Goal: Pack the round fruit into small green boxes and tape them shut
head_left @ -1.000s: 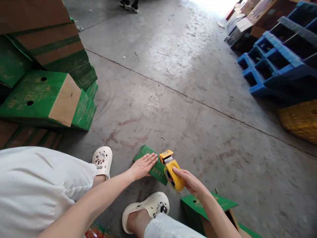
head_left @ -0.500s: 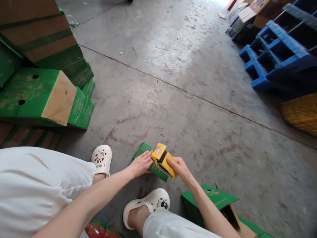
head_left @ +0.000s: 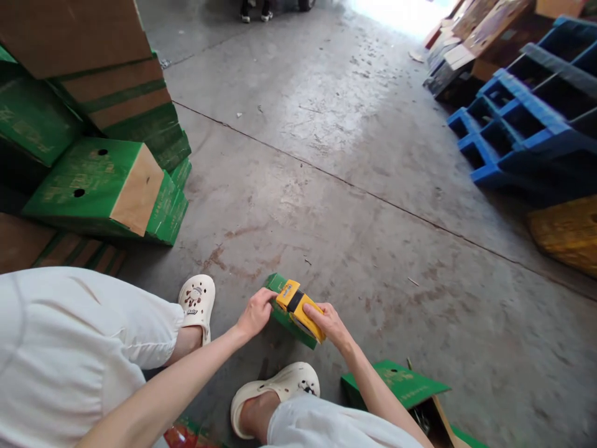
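My right hand [head_left: 330,325] grips a yellow tape dispenser [head_left: 288,291] with a black band across it, thumb on top. Beneath the dispenser is a small green cardboard box [head_left: 298,336], partly hidden by it. My left hand [head_left: 256,312] is at the dispenser's front end, fingers curled and the index fingertip touching its edge. Whatever those fingers pinch is hidden. Both hands are low over the concrete floor, between and just beyond my white clogs [head_left: 196,305].
Green and brown cartons [head_left: 88,186] are stacked at the left. An open green box [head_left: 401,382] stands by my right forearm. Blue pallets [head_left: 517,118] and a yellow bundle [head_left: 566,233] are on the right. A person's feet [head_left: 255,15] show at the far top.
My left hand has gone from lying flat on the green box to curled at the dispenser's front. The dispenser has shifted slightly left and down. The view has tilted up a little.
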The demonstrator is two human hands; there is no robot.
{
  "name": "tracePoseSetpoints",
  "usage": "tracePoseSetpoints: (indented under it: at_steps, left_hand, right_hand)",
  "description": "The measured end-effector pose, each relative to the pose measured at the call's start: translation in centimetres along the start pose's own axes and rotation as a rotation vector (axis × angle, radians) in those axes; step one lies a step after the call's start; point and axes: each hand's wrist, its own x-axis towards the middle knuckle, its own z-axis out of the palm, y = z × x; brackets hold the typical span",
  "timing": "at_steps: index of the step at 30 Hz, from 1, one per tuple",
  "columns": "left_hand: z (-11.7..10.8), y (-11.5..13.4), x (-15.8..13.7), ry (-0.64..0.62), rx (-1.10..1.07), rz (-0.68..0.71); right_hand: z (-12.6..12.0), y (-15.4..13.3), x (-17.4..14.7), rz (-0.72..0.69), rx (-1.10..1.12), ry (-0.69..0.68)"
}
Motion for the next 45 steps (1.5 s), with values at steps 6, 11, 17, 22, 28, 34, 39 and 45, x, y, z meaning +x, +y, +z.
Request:
tracePoseSetpoints:
  at_steps: [6,11,17,22,28,34,39,45]
  left_hand:
    - [-2.1,3.6,1.4,-0.025,-0.726,-0.515]
    - [-3.4,5.0,3.1,-0.153,-0.636,-0.545]
    - [-3.6,3.6,3.6,-0.127,-0.493,-0.474]
    - [-3.3,2.5,4.0,-0.112,-0.45,-0.405]
    - [-3.1,1.5,4.4,-0.078,-0.439,-0.408]
    - [-2.8,1.5,4.1,-0.023,-0.417,-0.416]
    - [-2.4,1.5,3.7,0.024,-0.429,-0.433]
    - [-2.9,1.5,3.8,0.049,-0.448,-0.474]
  right_hand:
    - [0.5,0.1,-0.1,0.016,0.012,-0.042]
    - [0.9,-1.3,-0.1,0.097,-0.008,-0.091]
    - [1.0,-2.8,0.3,0.177,-0.003,-0.161]
    - [1.0,-3.1,0.8,0.192,-0.094,-0.147]
    - [0.5,-3.5,0.4,0.178,-0.265,-0.13]
    - [-3.5,-3.1,-4.5,0.265,-0.39,-0.116]
    - [-4.3,-3.4,-6.8,0.155,-0.428,-0.056]
    - [-1.9,-3.1,-3.4,0.098,-0.1,-0.117]
